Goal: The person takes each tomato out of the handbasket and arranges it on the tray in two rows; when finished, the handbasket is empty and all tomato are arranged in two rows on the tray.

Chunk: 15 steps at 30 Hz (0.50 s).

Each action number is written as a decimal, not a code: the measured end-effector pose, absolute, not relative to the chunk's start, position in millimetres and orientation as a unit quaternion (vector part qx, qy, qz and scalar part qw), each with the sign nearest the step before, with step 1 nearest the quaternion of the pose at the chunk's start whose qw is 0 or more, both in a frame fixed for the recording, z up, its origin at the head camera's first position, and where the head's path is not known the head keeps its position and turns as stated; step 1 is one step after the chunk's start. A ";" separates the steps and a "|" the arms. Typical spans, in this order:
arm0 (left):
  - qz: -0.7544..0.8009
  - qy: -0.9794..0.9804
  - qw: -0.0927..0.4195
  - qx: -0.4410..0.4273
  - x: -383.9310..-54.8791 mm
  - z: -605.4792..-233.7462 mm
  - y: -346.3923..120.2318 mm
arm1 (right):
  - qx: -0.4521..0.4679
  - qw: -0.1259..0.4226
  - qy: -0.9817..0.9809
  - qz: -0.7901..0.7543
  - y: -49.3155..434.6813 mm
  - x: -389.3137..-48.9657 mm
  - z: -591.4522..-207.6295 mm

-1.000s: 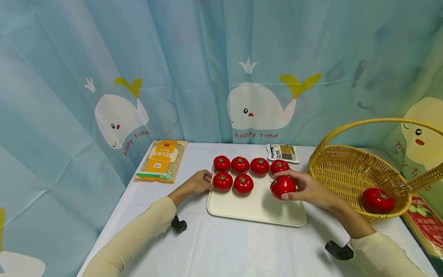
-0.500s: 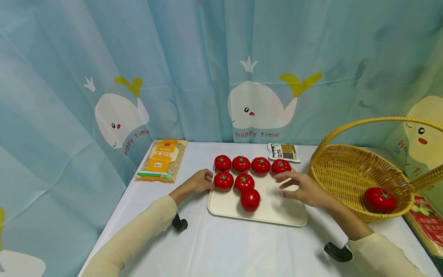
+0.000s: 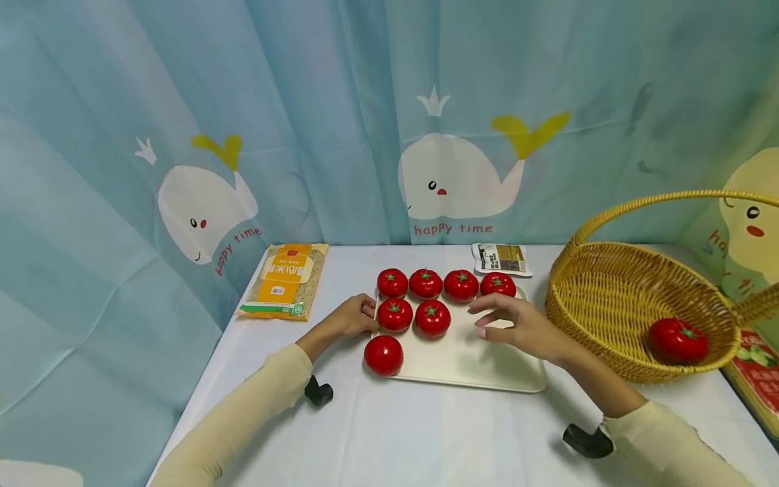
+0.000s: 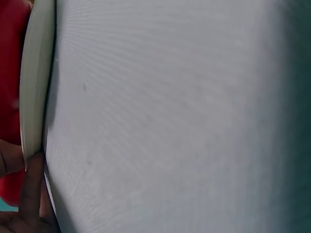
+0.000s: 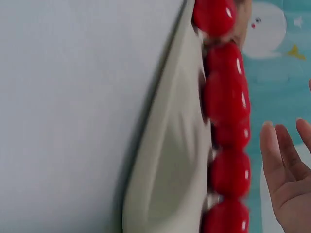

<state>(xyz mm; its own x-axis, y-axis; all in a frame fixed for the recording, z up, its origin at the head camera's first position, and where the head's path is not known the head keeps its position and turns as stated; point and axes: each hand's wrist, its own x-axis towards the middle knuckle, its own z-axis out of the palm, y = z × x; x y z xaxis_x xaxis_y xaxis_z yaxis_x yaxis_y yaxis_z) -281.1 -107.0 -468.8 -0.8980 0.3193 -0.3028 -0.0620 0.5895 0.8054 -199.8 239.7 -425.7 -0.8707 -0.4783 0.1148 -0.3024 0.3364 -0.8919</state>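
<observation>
Several red tomatoes (image 3: 433, 318) with green stems stand in two rows at the back and left of a cream tray (image 3: 468, 368). Another tomato (image 3: 383, 356) sits over the tray's front left corner, stem out of sight. My left hand (image 3: 355, 316) pinches the tray's left rim; in the left wrist view a thumb and a finger (image 4: 32, 184) lie on either side of the rim. Above the tray's right part hovers my right hand (image 3: 522, 326), fingers spread and holding nothing. The same loose right hand (image 5: 290, 187) shows in the right wrist view.
At the right stands a wicker basket (image 3: 584, 291) with a tall handle and one tomato (image 3: 677, 340) inside. An orange food bag (image 3: 286, 281) lies at the back left, a small white packet (image 3: 502, 260) behind the tray. A red box (image 3: 757, 368) is partly behind the basket.
My right hand has let go of a tomato, which has rolled left across the tray to its front left corner. The left hand has stayed at the tray's rim.
</observation>
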 end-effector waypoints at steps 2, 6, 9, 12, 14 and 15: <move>0.445 0.867 0.212 0.075 -281.7 -467.9 -106.6 | -0.243 0.101 0.802 -0.536 229.1 -196.8 -426.1; 0.441 0.869 0.211 0.072 -281.9 -465.7 -106.3 | -0.246 0.143 0.786 -0.549 204.3 -190.1 -427.6; 0.440 0.870 0.210 0.070 -281.1 -464.4 -106.4 | -0.252 0.163 0.779 -0.550 185.2 -187.4 -430.5; 0.441 0.870 0.207 0.072 -280.5 -465.1 -106.8 | -0.263 0.170 0.771 -0.554 167.4 -186.5 -435.6; 0.445 0.868 0.209 0.074 -280.2 -465.8 -106.6 | -0.267 0.167 0.768 -0.558 157.4 -186.2 -439.4; 0.447 0.867 0.209 0.076 -280.2 -466.3 -106.5 | -0.268 0.165 0.767 -0.559 153.0 -186.1 -441.4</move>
<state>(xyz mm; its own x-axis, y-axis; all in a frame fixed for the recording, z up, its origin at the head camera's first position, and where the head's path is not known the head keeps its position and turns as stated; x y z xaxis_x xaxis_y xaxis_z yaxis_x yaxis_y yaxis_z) -280.2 -106.5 -466.3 -0.9013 0.3175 -0.2946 -0.0556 0.5897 0.8057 -186.1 153.0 -441.4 -0.8015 -0.5961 0.0474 -0.2275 0.2307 -0.9460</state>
